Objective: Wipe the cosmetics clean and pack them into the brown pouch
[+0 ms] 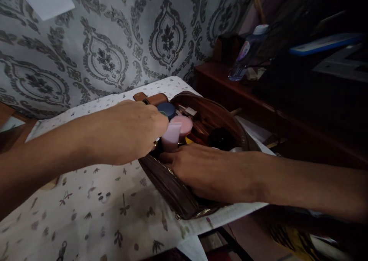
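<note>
A brown zippered toiletry bag (184, 192) lies unzipped on a white patterned cloth. My left hand (129, 132) is closed at the bag's left end, fingers curled down; what they grip is hidden. Right beside its fingertips stands a pale lilac tube (171, 135). My right hand (201, 165) reaches over the near side into the bag, next to the tube's lower end, with most of its fingers out of sight. Inside the bag are a pink round lid (184, 125), a dark blue round lid (166, 109) and a black rounded item (221, 138).
A brown strap-like leather piece (156, 99) lies behind my left hand. On the reddish wooden furniture (212, 76) at right stands a clear bottle with a white cap (250, 52). Grey damask-patterned wall covering (166, 34) rises behind the cloth-covered surface (109, 211).
</note>
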